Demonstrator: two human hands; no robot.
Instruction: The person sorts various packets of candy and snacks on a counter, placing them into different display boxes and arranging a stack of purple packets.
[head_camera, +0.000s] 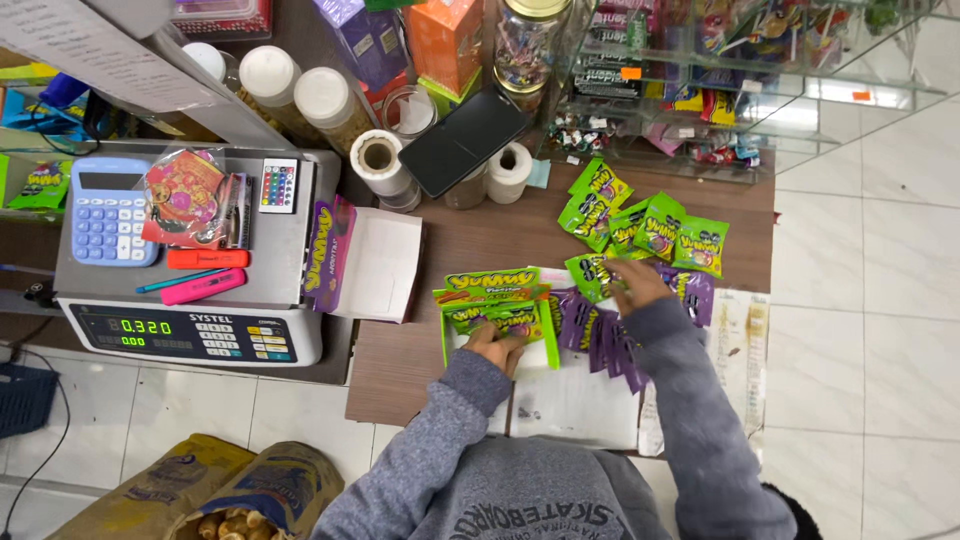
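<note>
green packets (500, 318) under left fingers (492, 345), in green box (549, 340)

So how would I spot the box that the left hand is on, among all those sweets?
Start at the grey weighing scale on the left of the wooden counter, then look right, past the open purple box. The green display box lies under the left hand. It alone is an open green carton; its neighbours are loose green and purple packets.
</note>
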